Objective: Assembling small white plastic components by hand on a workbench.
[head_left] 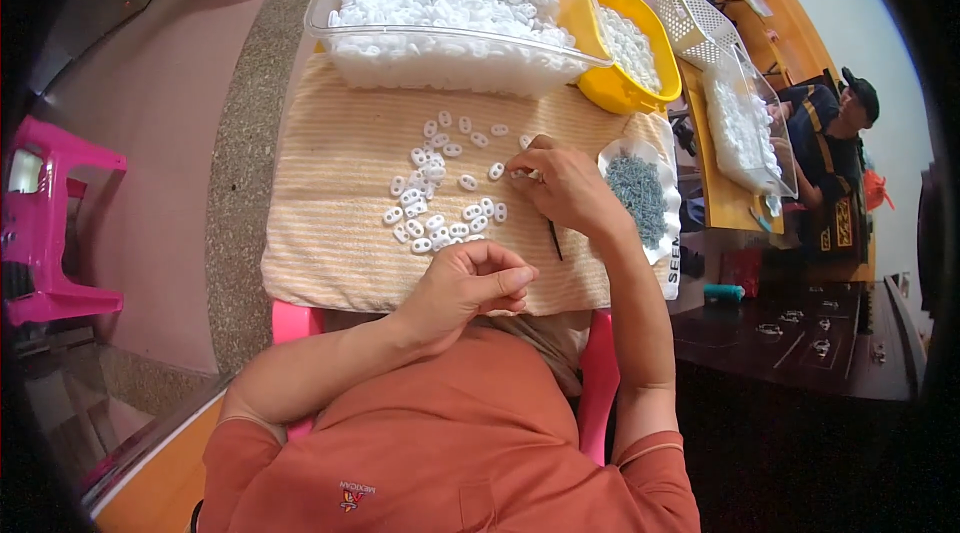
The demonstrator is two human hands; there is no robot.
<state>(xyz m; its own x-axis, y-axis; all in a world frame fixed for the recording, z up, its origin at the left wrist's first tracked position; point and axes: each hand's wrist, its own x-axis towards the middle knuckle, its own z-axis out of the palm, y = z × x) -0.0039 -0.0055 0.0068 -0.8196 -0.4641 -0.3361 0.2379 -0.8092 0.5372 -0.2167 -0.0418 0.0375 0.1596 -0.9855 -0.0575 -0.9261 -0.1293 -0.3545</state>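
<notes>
Small white oval plastic pieces with two holes (435, 222) lie scattered on a striped cloth. My left hand (470, 285) is closed in a pinch at the cloth's near edge, below the pieces; anything between its fingertips is too small to make out. Farther right, my right hand (562, 185) reaches down with bent fingers, its fingertips closed at a white piece at the right of the group. One loose white piece (496, 171) lies just left of those fingertips. A thin dark rod (556, 242) sticks out from under the right palm; whether that hand grips it is hidden.
A large clear bin (450, 41) heaped with white pieces stands at the far side, beside a yellow basin (607, 96) with more. Right of my right hand, a white dish holds grey screw-like pieces (638, 198). Another person (830, 143) sits far right; a pink stool (50, 223) stands left.
</notes>
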